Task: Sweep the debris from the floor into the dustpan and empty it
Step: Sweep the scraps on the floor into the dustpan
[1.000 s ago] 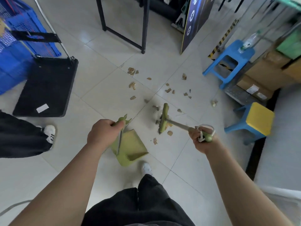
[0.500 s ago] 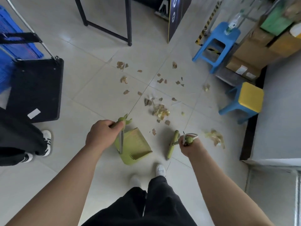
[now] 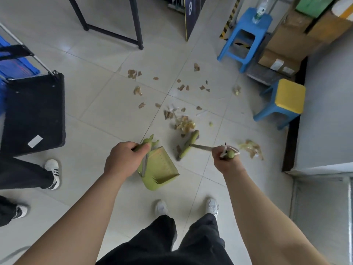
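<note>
The left hand is gripping the dustpan handle at frame centre. The right hand is gripping the broom, whose head is sitting just below the debris pile, centre frame.

Smooth, glossy pale tiles cover the floor, catching soft reflections. The dustpan is matt green plastic, ribbed inside. The broom has a matching green plastic head and a thin bare-metal shaft. The debris is torn brown corrugated cardboard and crinkled shiny wrapper. Matt brown cardboard boxes stand behind a smooth plastic blue stool.
</note>
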